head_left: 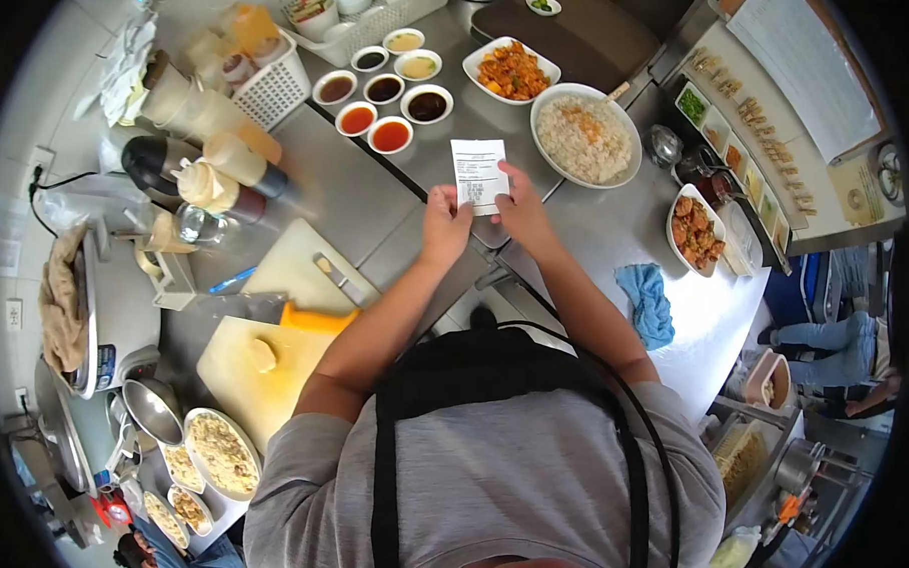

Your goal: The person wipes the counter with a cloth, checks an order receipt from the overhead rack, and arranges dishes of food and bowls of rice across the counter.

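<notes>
Clearly, the left hand [445, 224] and right hand [517, 208] pinch the paper receipt [477, 173] by its lower edge, so the print faces the person. Just beyond the right hand stands the rice bowl [586, 138].

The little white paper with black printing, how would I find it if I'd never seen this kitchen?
Find the big white bowl of rice on the steel counter. Just left of it, the left hand and right hand pinch the small white printed paper slip. It is the only flat paper among bowls.

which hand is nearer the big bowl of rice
Right. The right hand holds the receipt just beside the bowl of rice; the left hand grips the receipt's far side.
</notes>
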Action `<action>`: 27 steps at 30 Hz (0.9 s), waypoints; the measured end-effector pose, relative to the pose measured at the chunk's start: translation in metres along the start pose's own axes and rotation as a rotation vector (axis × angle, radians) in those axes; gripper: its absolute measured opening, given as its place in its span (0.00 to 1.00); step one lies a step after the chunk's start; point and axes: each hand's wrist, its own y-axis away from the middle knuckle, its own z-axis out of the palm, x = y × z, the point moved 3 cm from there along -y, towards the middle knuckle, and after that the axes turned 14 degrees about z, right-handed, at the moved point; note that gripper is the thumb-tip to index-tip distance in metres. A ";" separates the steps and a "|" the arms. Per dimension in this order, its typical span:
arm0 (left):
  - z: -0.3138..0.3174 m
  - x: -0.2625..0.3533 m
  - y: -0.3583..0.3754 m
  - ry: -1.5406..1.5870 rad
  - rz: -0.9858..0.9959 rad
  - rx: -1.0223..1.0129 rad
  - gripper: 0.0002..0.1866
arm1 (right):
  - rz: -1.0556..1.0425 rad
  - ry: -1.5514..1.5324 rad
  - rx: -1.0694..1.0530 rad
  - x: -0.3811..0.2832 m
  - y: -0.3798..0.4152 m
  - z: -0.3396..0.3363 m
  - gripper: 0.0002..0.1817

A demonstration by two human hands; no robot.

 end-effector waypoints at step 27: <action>-0.008 0.002 -0.004 -0.828 0.384 -0.421 0.24 | -0.424 0.778 0.495 0.032 -0.012 0.003 0.12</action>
